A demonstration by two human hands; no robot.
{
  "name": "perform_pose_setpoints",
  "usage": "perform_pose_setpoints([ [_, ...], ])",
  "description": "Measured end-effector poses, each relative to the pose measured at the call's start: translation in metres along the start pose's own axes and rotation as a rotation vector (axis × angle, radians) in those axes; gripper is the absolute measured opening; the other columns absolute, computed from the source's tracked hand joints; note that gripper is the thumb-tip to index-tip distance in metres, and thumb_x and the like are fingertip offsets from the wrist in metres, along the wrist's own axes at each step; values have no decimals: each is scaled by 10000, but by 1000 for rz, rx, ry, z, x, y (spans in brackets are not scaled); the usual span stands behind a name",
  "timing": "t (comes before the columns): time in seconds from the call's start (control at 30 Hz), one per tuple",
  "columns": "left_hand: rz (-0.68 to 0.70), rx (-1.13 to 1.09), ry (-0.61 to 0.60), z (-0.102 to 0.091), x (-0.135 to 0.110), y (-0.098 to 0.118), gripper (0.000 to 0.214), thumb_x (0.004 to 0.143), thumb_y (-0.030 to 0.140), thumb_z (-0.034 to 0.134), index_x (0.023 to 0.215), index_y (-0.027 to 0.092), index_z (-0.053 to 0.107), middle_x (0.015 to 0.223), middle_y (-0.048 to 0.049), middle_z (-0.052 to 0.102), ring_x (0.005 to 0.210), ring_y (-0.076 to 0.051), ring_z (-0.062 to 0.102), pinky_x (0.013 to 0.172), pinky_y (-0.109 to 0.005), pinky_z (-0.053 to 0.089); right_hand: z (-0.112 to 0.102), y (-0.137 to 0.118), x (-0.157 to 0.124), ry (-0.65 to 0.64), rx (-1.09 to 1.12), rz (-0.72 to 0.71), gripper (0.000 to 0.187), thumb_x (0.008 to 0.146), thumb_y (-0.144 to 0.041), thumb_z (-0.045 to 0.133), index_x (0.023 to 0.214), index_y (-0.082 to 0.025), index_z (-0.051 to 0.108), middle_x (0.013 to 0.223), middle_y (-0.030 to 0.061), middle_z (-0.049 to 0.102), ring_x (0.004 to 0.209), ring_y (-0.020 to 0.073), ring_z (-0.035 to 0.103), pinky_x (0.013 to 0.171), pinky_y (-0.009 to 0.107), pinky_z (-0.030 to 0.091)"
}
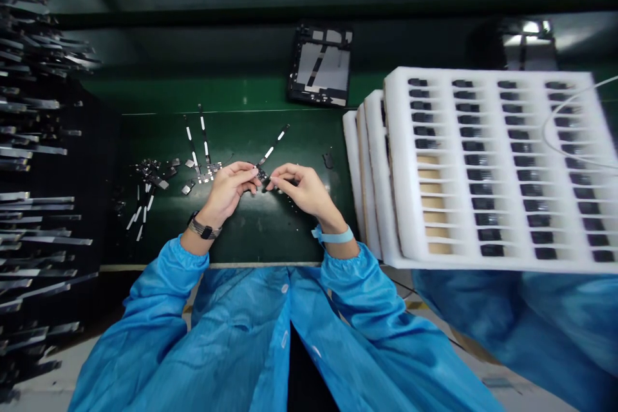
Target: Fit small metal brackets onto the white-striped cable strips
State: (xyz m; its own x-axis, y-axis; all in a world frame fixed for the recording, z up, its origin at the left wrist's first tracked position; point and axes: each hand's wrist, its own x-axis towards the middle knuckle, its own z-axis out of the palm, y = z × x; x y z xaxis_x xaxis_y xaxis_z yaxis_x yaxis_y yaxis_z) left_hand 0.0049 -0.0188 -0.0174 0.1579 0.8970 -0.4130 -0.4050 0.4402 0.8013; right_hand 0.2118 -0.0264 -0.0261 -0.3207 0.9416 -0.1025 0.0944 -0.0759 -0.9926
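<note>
My left hand (228, 190) is closed, thumb and fingers pinching a flex cable (274, 145) by its small dark component end. Its thin black strip with white patches points up and to the right. My right hand (308, 192) pinches at the right side of that end; a tiny dark piece seems to be between the fingertips, too small to name. Just beyond my left hand, two similar flex cables (203, 134) lie on the green bench (261, 238). Farther left is a loose pile of small cable parts (152, 172).
White foam trays (405, 206) with slots of black parts stand at the right. A black device with a grey panel (322, 67) lies at the back. Many strips (43, 199) stick out from a dark rack at the left. A small black piece (328, 158) lies near the trays.
</note>
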Motion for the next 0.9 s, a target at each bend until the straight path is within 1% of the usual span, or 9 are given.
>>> perform_pose_setpoints([
  [0.33,-2,10,15,3,-1,-6,352,632,280,982,828,122,735,689,-56,756,625,-159,739,543,-223,572,3,1,0,-5,1,19,304,935,-498,783,936,-199,734,868,81,831,847,241,803,839,370,621],
  [0.5,39,62,41,4,-3,-8,379,627,323,1004,792,124,726,692,-78,773,611,-162,737,534,-224,565,4,3,0,10,17,57,319,919,-513,789,913,-203,709,838,83,836,816,244,807,827,375,624],
  [0.63,69,112,54,4,-4,-8,376,635,327,1009,775,132,720,672,-67,762,597,-154,721,510,-213,535,3,3,0,20,31,78,308,922,-498,787,909,-201,706,840,89,839,807,243,806,826,375,620],
  [0.73,49,123,31,3,-3,-7,370,647,322,1005,770,132,712,630,-54,733,549,-139,682,487,-215,503,1,1,0,1,55,72,337,905,-529,807,923,-204,718,857,84,842,830,248,808,843,389,626],
  [0.9,-13,91,2,1,-3,-7,401,621,309,1019,774,127,695,637,-40,711,544,-141,675,516,-248,540,1,1,-1,-11,56,36,371,901,-569,819,925,-206,741,874,82,838,857,253,808,871,411,635],
])
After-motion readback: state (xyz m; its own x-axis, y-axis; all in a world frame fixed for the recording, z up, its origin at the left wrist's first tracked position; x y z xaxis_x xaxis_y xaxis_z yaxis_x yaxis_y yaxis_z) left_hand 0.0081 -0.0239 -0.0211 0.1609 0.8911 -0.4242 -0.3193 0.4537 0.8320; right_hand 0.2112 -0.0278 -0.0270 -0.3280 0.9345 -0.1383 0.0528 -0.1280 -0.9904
